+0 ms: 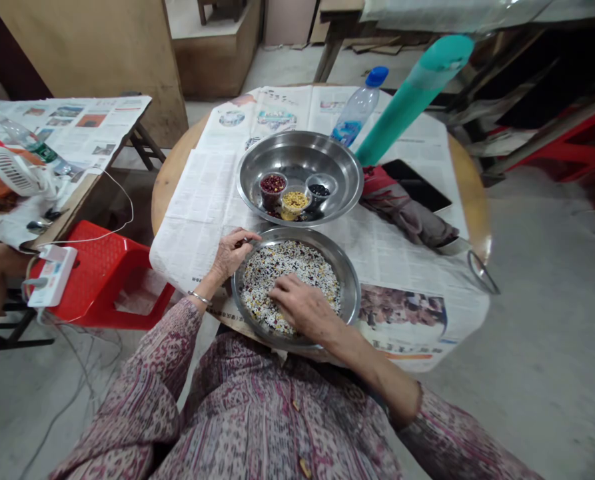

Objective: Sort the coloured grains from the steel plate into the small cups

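A steel basin (pixel 350 293) near my body holds white grains (pixel 290 257) mixed with dark, red and yellow beans. My right hand (pixel 300 307) reaches into it, fingers bent together and fingertips down at the grains; what they pinch, if anything, is hidden. At the basin's left rim, my left hand (pixel 232 253) is curled with thumb and fingers drawn together; its contents are too small to name. Just beyond, a larger steel basin (pixel 297 147) contains three clear cups: one of red beans (pixel 273 183), one of yellow beans (pixel 295 201) and one of black beans (pixel 319 190).
Newspaper (pixel 192 200) covers the round table. Behind the far basin stand a plastic bottle (pixel 357 110) and a tall green cylinder (pixel 412 100). To the right lie a folded umbrella (pixel 412 213) and a dark flat object (pixel 417 183). A red stool (pixel 92 273) carries a power strip (pixel 52 277).
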`<state>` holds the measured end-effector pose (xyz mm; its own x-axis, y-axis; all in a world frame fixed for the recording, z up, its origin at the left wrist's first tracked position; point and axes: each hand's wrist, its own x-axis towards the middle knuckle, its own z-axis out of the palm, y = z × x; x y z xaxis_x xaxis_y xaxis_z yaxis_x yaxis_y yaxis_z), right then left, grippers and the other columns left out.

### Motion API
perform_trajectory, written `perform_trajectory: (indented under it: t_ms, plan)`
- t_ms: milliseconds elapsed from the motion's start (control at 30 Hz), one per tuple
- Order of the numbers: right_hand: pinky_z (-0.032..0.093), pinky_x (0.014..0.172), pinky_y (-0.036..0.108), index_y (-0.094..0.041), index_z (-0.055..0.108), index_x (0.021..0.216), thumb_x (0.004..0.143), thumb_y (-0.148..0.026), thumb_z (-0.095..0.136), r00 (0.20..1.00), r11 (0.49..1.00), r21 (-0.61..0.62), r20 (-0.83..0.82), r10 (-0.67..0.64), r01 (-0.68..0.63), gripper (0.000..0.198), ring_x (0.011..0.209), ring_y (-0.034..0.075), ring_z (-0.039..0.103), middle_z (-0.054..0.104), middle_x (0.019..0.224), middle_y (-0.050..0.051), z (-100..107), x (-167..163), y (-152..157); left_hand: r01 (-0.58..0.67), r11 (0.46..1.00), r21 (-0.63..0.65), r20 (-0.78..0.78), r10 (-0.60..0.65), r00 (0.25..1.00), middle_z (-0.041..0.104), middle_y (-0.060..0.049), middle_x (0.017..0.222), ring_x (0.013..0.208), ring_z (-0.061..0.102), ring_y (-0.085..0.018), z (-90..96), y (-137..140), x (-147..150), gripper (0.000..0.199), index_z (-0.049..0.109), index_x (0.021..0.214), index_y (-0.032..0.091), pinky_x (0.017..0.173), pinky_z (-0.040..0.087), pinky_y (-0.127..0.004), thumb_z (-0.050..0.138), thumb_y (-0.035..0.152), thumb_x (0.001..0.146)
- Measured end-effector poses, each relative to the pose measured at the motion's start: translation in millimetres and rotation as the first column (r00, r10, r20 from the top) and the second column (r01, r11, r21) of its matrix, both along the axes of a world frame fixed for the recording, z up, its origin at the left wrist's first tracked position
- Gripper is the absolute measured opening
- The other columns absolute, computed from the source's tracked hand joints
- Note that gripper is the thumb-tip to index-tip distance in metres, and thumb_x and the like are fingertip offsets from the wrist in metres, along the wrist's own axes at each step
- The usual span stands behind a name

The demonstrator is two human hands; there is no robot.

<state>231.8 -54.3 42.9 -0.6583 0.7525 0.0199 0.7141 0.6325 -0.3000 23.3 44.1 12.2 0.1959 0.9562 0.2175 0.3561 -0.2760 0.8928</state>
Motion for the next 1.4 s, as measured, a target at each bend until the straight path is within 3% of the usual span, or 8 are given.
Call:
perform_trajectory:
  t_ms: [133, 233, 300, 467, 667, 833, 1167, 1400]
  plan:
    - [0.051, 0.079, 0.033, -0.019, 0.068, 0.105, 0.094, -0.010, 0.049, 0.963, 0.960, 0.075, 0.000, -0.269, 0.268, 0.024, 0.105, 0.025, 0.056, 0.065, 0.105, 0.011, -7.6, 16.2, 18.9, 0.004, 1.000, 0.009, 0.012, -0.004, 1.000, 0.058, 0.000, 0.078, 0.069, 0.050, -0.013, -1.6, 1.5, -0.6, 0.027, 0.077, 0.091, 0.017, 0.065, 0.041, -0.025, 0.056, 0.008, 0.076]
    - [0.052, 0.080, 0.036, -0.019, 0.065, 0.115, 0.096, -0.018, 0.050, 0.933, 0.929, 0.086, 0.000, -0.360, 0.359, 0.024, 0.107, 0.027, 0.057, 0.063, 0.111, 0.013, -6.9, 16.9, 20.4, 0.001, 1.000, 0.012, 0.017, -0.001, 1.000, 0.059, 0.000, 0.080, 0.070, 0.050, -0.012, -1.6, 1.5, -0.6, 0.027, 0.077, 0.091, 0.017, 0.067, 0.042, -0.024, 0.056, 0.007, 0.076]
    - [0.052, 0.081, 0.036, -0.019, 0.063, 0.115, 0.097, -0.024, 0.053, 0.948, 0.947, 0.041, -0.008, -0.319, 0.319, 0.022, 0.105, 0.027, 0.058, 0.063, 0.110, 0.012, -4.9, 14.0, 13.8, -0.004, 1.000, 0.009, 0.009, 0.004, 1.000, 0.061, 0.000, 0.082, 0.072, 0.052, -0.013, -0.7, 0.9, -0.4, 0.028, 0.076, 0.091, 0.017, 0.069, 0.044, -0.025, 0.055, 0.007, 0.077]
    - [0.054, 0.084, 0.034, -0.020, 0.062, 0.112, 0.096, -0.017, 0.052, 0.994, 0.995, -0.097, -0.097, -0.043, 0.033, 0.019, 0.103, 0.022, 0.059, 0.062, 0.109, 0.009, 2.6, 3.4, -10.5, -0.007, 1.000, -0.005, 0.010, 0.007, 1.000, 0.061, -0.001, 0.082, 0.072, 0.052, -0.013, 0.9, -0.2, 0.0, 0.026, 0.077, 0.091, 0.017, 0.068, 0.043, -0.024, 0.056, 0.009, 0.078]
    - [0.047, 0.098, 0.045, -0.017, 0.061, 0.116, 0.092, -0.021, 0.060, 0.996, 0.998, 0.053, -0.084, 0.037, -0.032, 0.025, 0.121, 0.030, 0.050, 0.059, 0.129, 0.014, 1.0, -25.6, -6.5, -0.005, 1.000, 0.002, -0.002, 0.005, 1.000, 0.062, -0.001, 0.084, 0.074, 0.053, -0.014, 0.2, 0.3, 0.1, 0.027, 0.076, 0.091, 0.017, 0.070, 0.044, -0.025, 0.054, 0.009, 0.077]
    - [0.043, 0.095, 0.043, -0.017, 0.066, 0.102, 0.087, -0.017, 0.062, 0.985, 0.981, 0.093, 0.011, 0.170, -0.170, 0.015, 0.104, 0.026, 0.054, 0.065, 0.109, 0.011, -6.7, -26.2, 8.9, -0.012, 1.000, 0.008, 0.010, 0.012, 1.000, 0.060, -0.001, 0.081, 0.075, 0.053, -0.013, -2.5, -0.2, -0.1, 0.026, 0.076, 0.090, 0.016, 0.072, 0.044, -0.024, 0.055, 0.008, 0.077]
    - [0.046, 0.081, 0.036, -0.020, 0.063, 0.085, 0.085, -0.011, 0.053, 0.992, 0.968, 0.234, 0.070, -0.105, 0.086, 0.013, 0.093, 0.025, 0.058, 0.065, 0.093, 0.010, -15.4, 46.7, 16.9, -0.014, 0.999, -0.034, 0.022, 0.014, 1.000, 0.061, -0.001, 0.081, 0.073, 0.053, -0.013, -6.2, -3.7, 1.4, 0.027, 0.077, 0.092, 0.017, 0.071, 0.043, -0.025, 0.057, 0.004, 0.079]
    - [0.054, 0.077, 0.034, -0.020, 0.058, 0.122, 0.096, -0.029, 0.053, 0.986, 0.994, 0.048, -0.142, -0.090, 0.098, 0.028, 0.095, 0.023, 0.066, 0.064, 0.111, 0.010, -23.3, 35.4, -21.4, -0.011, 1.000, -0.021, 0.057, 0.012, 0.998, 0.059, 0.000, 0.079, 0.073, 0.053, -0.013, -10.8, -2.7, 1.9, 0.026, 0.077, 0.089, 0.016, 0.071, 0.043, -0.025, 0.058, 0.003, 0.078]
